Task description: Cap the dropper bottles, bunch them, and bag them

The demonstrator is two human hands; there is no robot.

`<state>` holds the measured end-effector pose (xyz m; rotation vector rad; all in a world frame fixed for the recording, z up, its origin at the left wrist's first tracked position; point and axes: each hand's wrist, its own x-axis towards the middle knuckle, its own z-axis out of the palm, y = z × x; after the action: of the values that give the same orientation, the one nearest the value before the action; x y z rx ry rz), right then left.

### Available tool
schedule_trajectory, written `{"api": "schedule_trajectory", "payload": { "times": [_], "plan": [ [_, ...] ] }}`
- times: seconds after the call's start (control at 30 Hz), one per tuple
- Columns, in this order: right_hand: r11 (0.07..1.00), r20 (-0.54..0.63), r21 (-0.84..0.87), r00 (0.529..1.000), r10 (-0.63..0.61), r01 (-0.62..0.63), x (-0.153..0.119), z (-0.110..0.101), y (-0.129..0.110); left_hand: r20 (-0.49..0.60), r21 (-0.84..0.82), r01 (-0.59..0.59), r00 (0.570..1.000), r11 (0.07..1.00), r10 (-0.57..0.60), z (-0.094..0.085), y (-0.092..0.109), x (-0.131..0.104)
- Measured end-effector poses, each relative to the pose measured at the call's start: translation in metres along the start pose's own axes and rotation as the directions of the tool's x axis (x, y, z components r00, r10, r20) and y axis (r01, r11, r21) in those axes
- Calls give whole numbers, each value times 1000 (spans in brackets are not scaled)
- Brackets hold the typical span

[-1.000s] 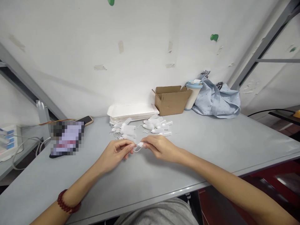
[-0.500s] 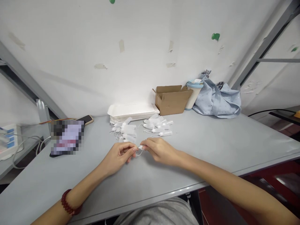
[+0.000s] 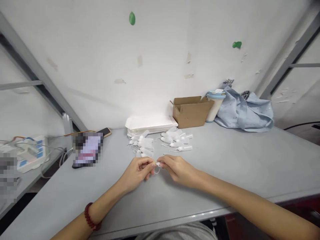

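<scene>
Over the table (image 3: 212,163), your right hand (image 3: 178,170) pinches a small white piece (image 3: 158,164) from three o'clock; your left hand's (image 3: 137,174) fingers bunch at nine, grip unclear. It looks light, smooth; hold its body, leaving the thin cord (image 3: 157,172) slack.

Smooth grey tabletop (image 3: 172,203), seen from above, wide and bare toward the front edge. At left, a phone-like device (image 3: 88,151) with a pixelated face and, just behind, a slim dark slab (image 3: 106,132) with a pale rim. Along the back, left to right: a low stack of flat white cartons (image 3: 151,124), an open brown cardboard box (image 3: 193,115), a pale cup (image 3: 213,110) with a blue lid, a slumped light-blue fabric bag (image 3: 256,115). In front of the cartons, a left heap (image 3: 145,143) and a right heap (image 3: 176,135) of small whitish tubes with thin cords.
</scene>
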<state>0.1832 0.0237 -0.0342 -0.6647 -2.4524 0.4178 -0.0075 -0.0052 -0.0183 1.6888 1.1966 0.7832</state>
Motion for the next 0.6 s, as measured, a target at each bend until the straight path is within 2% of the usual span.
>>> {"api": "schedule_trajectory", "payload": {
  "times": [0.13, 0.37, 0.47, 0.6],
  "plan": [
    [1000, -9, -22, 1000, -20, 20, 2, -1, 4, 17, -33, -16, 1000, 999, 17, -4, 1, 3],
    [995, -46, -94, 998, -40, 36, 6, -8, 7, -18, -21, -22, 1000, 1000, 22, -23, -2, 9],
    [992, -61, -116, 997, -49, 42, 7, -9, 8, -19, -54, -18, 1000, 998, 17, -25, -1, 8],
    [988, -56, -138, 996, -75, 67, 6, -6, 7, 30, -65, 19, 999, 998, -17, -22, -2, 8]
  ]
}}
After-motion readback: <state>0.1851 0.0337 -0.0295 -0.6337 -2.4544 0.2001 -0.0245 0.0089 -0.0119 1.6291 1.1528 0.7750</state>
